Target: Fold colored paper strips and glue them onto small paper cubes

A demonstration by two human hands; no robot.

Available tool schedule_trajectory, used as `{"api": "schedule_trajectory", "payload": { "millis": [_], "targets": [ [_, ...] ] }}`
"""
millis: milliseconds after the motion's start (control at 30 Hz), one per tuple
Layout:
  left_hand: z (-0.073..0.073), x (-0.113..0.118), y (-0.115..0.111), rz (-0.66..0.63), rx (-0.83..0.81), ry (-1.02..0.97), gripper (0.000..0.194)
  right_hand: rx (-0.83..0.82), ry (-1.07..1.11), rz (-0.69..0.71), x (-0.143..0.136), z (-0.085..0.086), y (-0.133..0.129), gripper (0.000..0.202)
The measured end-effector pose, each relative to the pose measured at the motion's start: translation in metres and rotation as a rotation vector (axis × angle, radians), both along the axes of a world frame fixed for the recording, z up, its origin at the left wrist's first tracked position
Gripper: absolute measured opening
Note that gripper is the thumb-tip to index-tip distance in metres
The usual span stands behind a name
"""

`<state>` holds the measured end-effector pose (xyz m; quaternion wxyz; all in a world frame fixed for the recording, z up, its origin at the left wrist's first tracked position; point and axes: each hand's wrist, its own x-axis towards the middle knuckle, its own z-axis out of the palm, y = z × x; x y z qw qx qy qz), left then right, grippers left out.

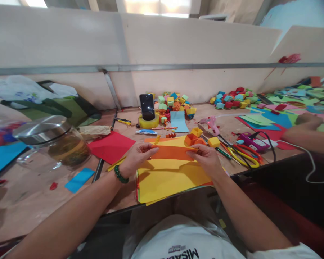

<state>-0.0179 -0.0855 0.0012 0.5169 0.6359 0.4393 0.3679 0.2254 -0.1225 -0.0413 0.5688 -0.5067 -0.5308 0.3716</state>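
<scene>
Between my two hands stretches an orange paper strip (pixel 170 153), its long sides running left to right. My left hand (pixel 140 154), with a dark beaded bracelet on the wrist, pinches the strip's left end. The other end is pinched in my right hand (pixel 205 157). Below the strip lies a stack of yellow paper sheets (pixel 172 180) at the table's front edge. Just beyond my right hand sit small folded paper boxes, among them an orange box (pixel 191 139) and a yellow box (pixel 214 142).
A phone (pixel 147 107) stands on a tape roll (pixel 149 122). Paper cubes (pixel 175 102) are heaped behind. On the right are a glue gun (pixel 212 124), scissors (pixel 244 157) and another person's hand (pixel 309 120). A glass jar (pixel 62 144) and red paper (pixel 112 146) lie left.
</scene>
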Motion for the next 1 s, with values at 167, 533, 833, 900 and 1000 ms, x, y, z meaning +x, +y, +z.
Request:
{"api": "schedule_trajectory", "payload": {
  "millis": [167, 533, 833, 900, 1000],
  "targets": [
    [-0.007, -0.001, 0.005, -0.062, 0.076, 0.062, 0.037, -0.011, 0.058, 0.037, 0.003, -0.003, 0.002, 0.036],
    [0.004, 0.000, -0.003, -0.042, 0.127, 0.016, 0.033, 0.029, 0.013, 0.017, -0.001, 0.003, 0.002, 0.038],
    [-0.007, -0.003, 0.007, -0.083, 0.180, 0.054, 0.029, 0.031, 0.054, 0.037, 0.004, -0.005, 0.004, 0.036],
    [-0.011, -0.004, 0.009, -0.082, 0.202, 0.066, 0.028, 0.043, 0.043, 0.038, 0.006, -0.009, 0.005, 0.036],
    [-0.016, -0.005, 0.011, -0.051, 0.199, 0.035, 0.026, 0.063, 0.025, 0.031, 0.008, -0.013, 0.004, 0.035]
  ]
}}
